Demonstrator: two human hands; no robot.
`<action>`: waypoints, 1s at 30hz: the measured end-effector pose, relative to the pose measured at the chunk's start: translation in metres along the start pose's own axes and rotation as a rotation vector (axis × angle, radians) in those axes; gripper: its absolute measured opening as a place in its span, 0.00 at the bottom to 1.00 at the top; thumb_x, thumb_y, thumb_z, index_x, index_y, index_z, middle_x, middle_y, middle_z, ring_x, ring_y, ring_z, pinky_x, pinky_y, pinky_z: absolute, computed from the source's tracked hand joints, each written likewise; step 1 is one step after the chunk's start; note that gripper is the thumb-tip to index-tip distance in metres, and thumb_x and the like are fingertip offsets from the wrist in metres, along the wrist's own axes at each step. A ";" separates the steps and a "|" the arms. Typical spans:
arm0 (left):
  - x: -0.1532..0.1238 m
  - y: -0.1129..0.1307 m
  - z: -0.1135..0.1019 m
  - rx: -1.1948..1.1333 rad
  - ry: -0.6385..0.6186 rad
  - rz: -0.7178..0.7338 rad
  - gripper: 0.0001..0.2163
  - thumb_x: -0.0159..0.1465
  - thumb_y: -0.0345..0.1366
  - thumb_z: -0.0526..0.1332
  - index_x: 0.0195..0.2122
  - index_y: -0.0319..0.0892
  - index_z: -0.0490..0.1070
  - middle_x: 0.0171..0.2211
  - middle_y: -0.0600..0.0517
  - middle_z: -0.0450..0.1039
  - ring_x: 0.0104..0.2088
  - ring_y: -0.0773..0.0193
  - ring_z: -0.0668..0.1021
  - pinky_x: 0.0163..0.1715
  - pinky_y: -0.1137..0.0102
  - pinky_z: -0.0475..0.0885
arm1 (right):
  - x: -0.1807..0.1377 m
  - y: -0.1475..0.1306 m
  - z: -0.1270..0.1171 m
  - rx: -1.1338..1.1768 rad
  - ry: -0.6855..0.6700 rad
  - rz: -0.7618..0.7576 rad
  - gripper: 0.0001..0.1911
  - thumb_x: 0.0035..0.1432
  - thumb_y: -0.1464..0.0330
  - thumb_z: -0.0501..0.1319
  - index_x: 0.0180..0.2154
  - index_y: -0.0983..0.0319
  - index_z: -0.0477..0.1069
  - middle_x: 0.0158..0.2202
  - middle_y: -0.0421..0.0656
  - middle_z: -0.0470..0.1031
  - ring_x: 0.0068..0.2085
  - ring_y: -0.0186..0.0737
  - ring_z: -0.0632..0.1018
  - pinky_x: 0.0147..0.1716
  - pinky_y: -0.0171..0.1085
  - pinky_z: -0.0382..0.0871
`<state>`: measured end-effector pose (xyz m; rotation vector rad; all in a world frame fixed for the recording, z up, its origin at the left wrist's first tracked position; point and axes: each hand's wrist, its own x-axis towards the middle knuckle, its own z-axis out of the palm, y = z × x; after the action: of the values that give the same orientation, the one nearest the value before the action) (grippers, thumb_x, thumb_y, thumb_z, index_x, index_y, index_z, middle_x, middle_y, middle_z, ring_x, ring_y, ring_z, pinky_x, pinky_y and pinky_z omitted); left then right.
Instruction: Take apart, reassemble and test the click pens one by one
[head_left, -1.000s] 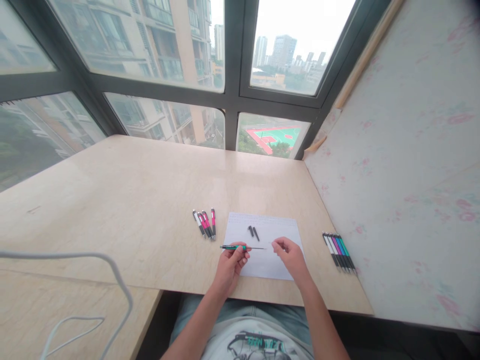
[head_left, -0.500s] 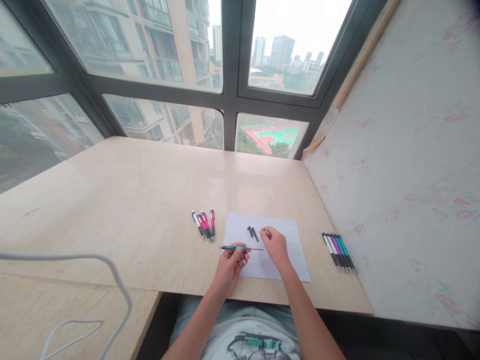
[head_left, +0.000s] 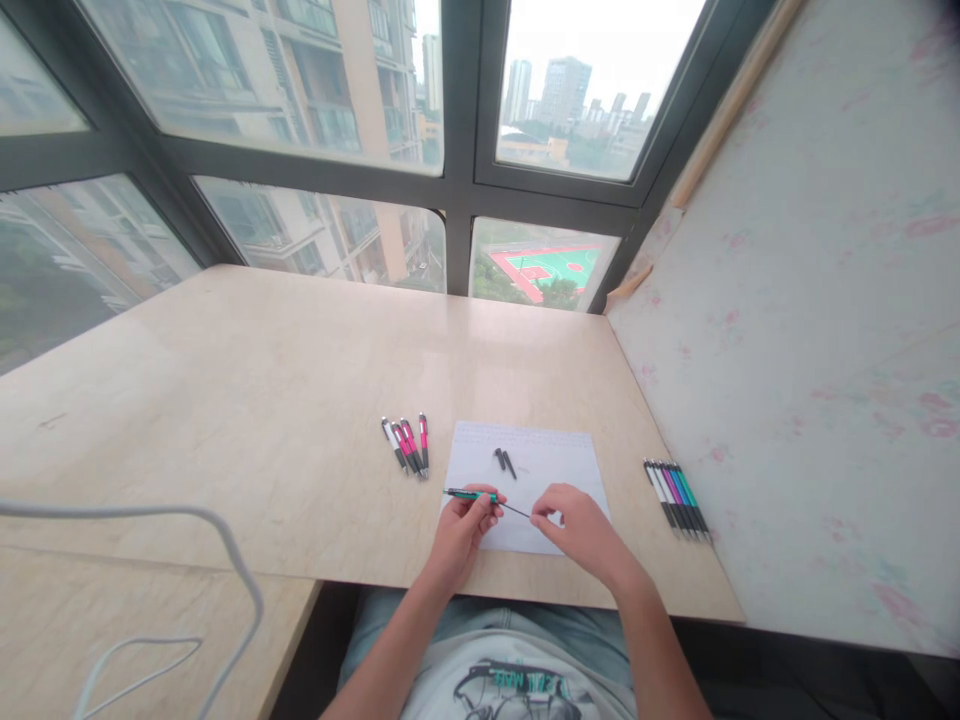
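Observation:
My left hand (head_left: 461, 525) grips a green pen barrel (head_left: 469, 494) whose thin dark refill sticks out to the right. My right hand (head_left: 581, 525) is pinched at the refill's free tip (head_left: 517, 511); what lies between its fingertips is too small to name. Both hands hover over a white sheet of paper (head_left: 551, 462) near the table's front edge. Two small black pen parts (head_left: 505, 461) lie on the sheet just beyond the hands.
Several pink and white pens (head_left: 407, 445) lie left of the sheet. A row of several coloured pens (head_left: 675, 488) lies to the right, near a floral wall panel (head_left: 810, 330). A white cable (head_left: 172, 560) loops over the lower table at left. Windows stand behind the beige table (head_left: 262, 400).
My right hand reached out to the small black parts on the sheet, then drew back to the refill's tip. The left hand kept hold of the green pen barrel.

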<state>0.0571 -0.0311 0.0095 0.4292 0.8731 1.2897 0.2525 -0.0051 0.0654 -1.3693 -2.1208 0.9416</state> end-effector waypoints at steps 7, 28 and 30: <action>0.002 -0.001 -0.003 -0.077 0.033 0.003 0.13 0.55 0.41 0.72 0.36 0.37 0.76 0.35 0.47 0.78 0.30 0.71 0.76 0.31 0.77 0.70 | -0.013 0.035 -0.008 -0.020 0.080 0.202 0.09 0.55 0.66 0.59 0.27 0.59 0.76 0.27 0.42 0.77 0.30 0.42 0.75 0.32 0.38 0.64; 0.001 0.001 -0.001 -0.047 0.022 0.023 0.14 0.54 0.41 0.72 0.36 0.38 0.76 0.34 0.48 0.76 0.29 0.70 0.75 0.31 0.75 0.70 | 0.016 0.020 0.041 0.169 0.216 0.242 0.15 0.59 0.57 0.55 0.27 0.59 0.72 0.26 0.42 0.75 0.29 0.40 0.73 0.32 0.37 0.63; 0.001 0.000 -0.002 -0.037 0.022 0.036 0.14 0.54 0.41 0.72 0.35 0.38 0.77 0.32 0.49 0.75 0.29 0.70 0.74 0.31 0.74 0.69 | 0.013 0.012 0.047 0.402 0.172 0.281 0.16 0.58 0.55 0.56 0.30 0.60 0.72 0.26 0.41 0.74 0.27 0.38 0.72 0.28 0.36 0.63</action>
<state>0.0561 -0.0303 0.0078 0.4035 0.8617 1.3436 0.2229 -0.0045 0.0249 -1.4913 -1.5333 1.2300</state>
